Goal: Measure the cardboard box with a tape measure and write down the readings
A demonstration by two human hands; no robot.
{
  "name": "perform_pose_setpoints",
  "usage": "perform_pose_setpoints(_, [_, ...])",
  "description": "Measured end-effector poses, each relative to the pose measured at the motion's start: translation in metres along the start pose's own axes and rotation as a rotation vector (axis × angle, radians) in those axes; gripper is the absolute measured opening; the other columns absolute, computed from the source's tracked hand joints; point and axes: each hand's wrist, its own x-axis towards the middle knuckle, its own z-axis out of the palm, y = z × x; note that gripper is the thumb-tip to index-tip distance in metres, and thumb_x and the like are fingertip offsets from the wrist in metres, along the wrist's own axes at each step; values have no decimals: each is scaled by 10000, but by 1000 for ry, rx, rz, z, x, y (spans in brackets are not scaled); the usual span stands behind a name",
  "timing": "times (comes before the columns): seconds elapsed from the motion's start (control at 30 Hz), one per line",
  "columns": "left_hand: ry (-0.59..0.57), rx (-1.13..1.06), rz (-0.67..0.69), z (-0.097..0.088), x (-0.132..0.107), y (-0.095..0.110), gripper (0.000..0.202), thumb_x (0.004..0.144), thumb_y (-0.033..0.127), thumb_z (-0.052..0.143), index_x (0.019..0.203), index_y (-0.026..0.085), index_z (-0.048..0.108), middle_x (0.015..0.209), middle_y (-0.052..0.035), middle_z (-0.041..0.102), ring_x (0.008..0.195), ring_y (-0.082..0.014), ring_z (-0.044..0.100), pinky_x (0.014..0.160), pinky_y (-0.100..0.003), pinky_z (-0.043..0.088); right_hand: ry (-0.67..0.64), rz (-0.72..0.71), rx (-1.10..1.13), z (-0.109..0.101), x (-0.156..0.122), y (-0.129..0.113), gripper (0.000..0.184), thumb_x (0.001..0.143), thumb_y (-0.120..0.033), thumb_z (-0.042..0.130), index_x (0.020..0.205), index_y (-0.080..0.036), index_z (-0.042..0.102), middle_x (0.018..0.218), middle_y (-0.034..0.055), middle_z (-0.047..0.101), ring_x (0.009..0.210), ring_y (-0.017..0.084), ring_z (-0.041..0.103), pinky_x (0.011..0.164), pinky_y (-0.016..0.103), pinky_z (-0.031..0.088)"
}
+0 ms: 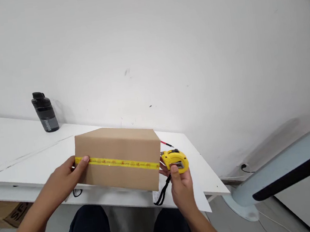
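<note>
A brown cardboard box (pixel 123 180) stands at the front edge of the white table, its long face turned toward me. A yellow strip (pixel 115 161) with red markings runs along that face from end to end; whether it is stuck-on tape or a measuring blade, I cannot tell. My left hand (pixel 68 171) grips the box's left end, thumb pressed on the strip. At the right end, my right hand (pixel 182 188) is closed around a yellow tape measure (pixel 184 161), held against the box's edge. A black wrist strap (pixel 163 194) dangles from the tape measure.
A black water bottle (pixel 46 114) stands at the back left of the table (pixel 11 145). Behind the box lies a red and black pencil (pixel 166 144). White paper (pixel 200 197) overhangs the front edge. A pale column-like object (pixel 284 160) rises at right; another carton (pixel 5 213) sits below the table.
</note>
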Motion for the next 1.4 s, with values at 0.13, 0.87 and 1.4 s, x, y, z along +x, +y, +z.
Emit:
perform_pose_setpoints(0.13, [55,228,23,-33,10,25,689,844,852,374,1017,293,738,927,-32,762,839,-345,697,737,-516,552,31,-58,-46,1,5,-23,509,831,-623,725,1131,-251,551,1146,104,716,989,310,755,703,406,631])
perform_pose_setpoints(0.87, [207,249,648,79,-81,41,771,941,558,528,1611,331,222,1698,-129,197,1515,-452,284,1002,-650,517,-137,255,232,7,32,-2,471,824,-640,695,1091,-255,643,1152,22,731,415,17,277,433,214,282])
perform_pose_setpoints(1.4, [309,204,1316,57,-83,71,502,904,247,712,1373,191,542,1100,-108,766,1025,-205,721,961,-374,543,-428,262,107,13,-30,-28,449,800,-590,775,1065,-236,697,782,-9,596,514,80,329,461,234,313])
